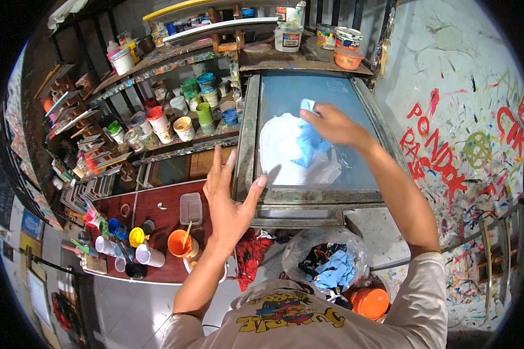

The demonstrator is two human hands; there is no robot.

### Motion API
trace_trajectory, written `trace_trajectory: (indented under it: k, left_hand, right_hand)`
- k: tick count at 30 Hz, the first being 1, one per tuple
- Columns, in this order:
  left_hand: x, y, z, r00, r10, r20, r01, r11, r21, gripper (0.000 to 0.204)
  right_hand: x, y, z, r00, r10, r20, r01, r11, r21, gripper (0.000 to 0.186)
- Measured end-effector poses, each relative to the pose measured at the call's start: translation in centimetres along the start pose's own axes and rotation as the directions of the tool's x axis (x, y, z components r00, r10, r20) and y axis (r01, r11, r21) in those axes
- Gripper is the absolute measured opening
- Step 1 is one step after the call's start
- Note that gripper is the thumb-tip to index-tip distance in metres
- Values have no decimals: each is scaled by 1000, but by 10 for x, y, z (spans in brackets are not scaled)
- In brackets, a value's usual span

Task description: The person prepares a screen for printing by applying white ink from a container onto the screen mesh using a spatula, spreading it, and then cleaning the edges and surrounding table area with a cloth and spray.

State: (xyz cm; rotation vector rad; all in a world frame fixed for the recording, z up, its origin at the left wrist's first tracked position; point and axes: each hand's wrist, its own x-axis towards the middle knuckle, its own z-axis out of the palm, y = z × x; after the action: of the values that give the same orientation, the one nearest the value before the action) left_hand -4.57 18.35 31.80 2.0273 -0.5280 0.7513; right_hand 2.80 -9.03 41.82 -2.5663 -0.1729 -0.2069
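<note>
In front of me a screen-printing frame (249,125) lies tilted, its worn rim around a blue-grey mesh (297,90). A wide white patch (280,139) covers the lower left part of the mesh. My right hand (339,125) pinches a light blue cloth (311,142); one end pokes up past the fingertips and the rest hangs over the white patch. Whether the cloth touches the mesh I cannot tell. My left hand (228,203) is empty, fingers spread, raised beside the frame's lower left corner.
Shelves (157,145) crowded with paint pots stand at the left. Cups and an orange pot (182,243) stand on a dark red table (157,203). Below the frame are a clear bag of rags (332,270) and an orange bucket (370,303). A paint-marked wall (448,75) rises at the right.
</note>
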Motion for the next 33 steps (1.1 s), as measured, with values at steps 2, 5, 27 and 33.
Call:
trace_trajectory:
  k: [2, 5, 27, 33]
  left_hand:
    - [-6, -5, 23, 1000, 3, -18, -3, 999, -37, 66]
    - [-11, -11, 24, 994, -86, -61, 77, 989, -127, 56]
    - [-5, -20, 55, 936, -142, -323, -31, 878, -477, 46]
    - [-7, -25, 60, 917, -171, -360, -38, 861, -507, 47]
  right_hand:
    - [17, 34, 24, 878, -442, 185, 478, 775, -413, 36]
    - [-10, 11, 51, 772, -565, 292, 624, 588, -515, 34]
    - [27, 97, 60, 823, -439, 360, 550, 777, -308, 66]
    - [-19, 30, 83, 546, -665, 510, 763, 646, 25, 60]
